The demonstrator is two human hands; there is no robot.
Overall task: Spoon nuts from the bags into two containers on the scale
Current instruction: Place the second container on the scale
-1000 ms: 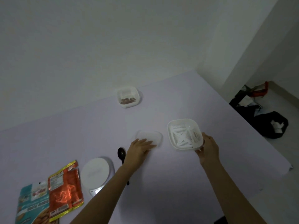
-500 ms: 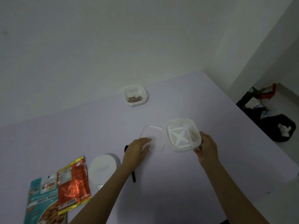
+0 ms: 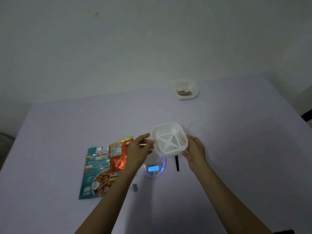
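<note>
Slotted white basket (image 3: 169,139) held over the lit scale (image 3: 154,167), left hand (image 3: 141,149) and right hand (image 3: 194,152) each pinching a rim to seat it level; nut bags (image 3: 104,168) lie beside on the worktop (image 3: 236,149)

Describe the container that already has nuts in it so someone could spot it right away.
On the lilac table, look to the far edge by the wall, well beyond both hands. The small white container sits there alone. Unlike the slotted white basket held over the scale, it has solid walls and brown nuts inside.
</note>
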